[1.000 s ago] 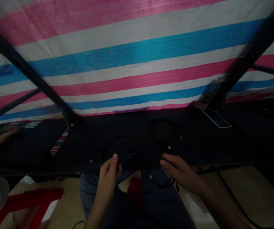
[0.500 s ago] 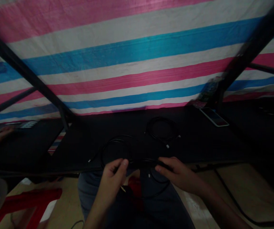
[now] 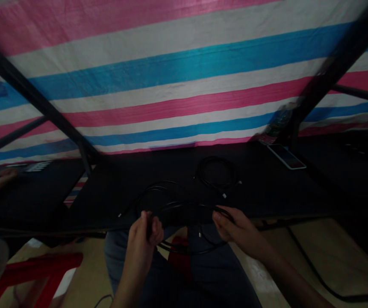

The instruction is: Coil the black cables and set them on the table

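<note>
Fingers clenched on one black cable (image 3: 184,206), from left hand (image 3: 143,235) and right hand (image 3: 239,231), one loose coil (image 3: 153,197) at left, one coil (image 3: 216,173) farther, both on black table (image 3: 260,188)

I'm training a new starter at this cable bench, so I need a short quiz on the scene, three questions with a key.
1. True or false: the phone lies on the black tabletop to the right of the coiled cable.
2. What do the left hand and right hand both grip? A) the black cable B) the phone C) a red stool
3. Fill in the blank: the tarp behind the table has pink, white and ___ stripes.

Key: 1 true; 2 A; 3 blue.
</note>
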The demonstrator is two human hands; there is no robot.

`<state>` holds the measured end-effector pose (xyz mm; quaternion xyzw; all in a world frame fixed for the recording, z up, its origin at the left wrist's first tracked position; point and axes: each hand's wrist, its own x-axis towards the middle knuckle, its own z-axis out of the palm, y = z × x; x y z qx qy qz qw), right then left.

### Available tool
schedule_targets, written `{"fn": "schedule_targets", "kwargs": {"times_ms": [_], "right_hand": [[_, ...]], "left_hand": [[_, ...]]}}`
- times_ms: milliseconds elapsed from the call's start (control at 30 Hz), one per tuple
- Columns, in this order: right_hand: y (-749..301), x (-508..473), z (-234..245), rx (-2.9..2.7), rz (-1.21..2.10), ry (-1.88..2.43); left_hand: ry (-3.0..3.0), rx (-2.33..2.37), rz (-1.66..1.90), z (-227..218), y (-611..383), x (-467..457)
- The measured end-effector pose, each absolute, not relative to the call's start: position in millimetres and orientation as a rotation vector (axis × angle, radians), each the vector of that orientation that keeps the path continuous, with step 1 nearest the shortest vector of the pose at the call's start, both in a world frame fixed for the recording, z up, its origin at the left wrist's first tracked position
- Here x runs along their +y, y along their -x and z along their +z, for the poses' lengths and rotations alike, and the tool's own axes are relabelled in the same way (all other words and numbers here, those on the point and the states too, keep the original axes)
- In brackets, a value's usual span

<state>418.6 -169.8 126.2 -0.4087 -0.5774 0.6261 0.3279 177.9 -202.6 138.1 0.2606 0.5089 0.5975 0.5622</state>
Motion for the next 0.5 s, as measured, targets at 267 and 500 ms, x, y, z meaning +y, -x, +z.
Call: {"fn": "schedule_targets", "kwargs": {"times_ms": [267, 500], "right_hand": [[-415, -173, 152, -2.246, 1.395, 1.241], [-404, -179, 146, -2.124, 1.595, 1.080]], "left_hand": [[-1.223, 1.501, 0.869, 140, -188, -213], [-1.539, 1.403, 0.776, 148, -210, -209]]}}
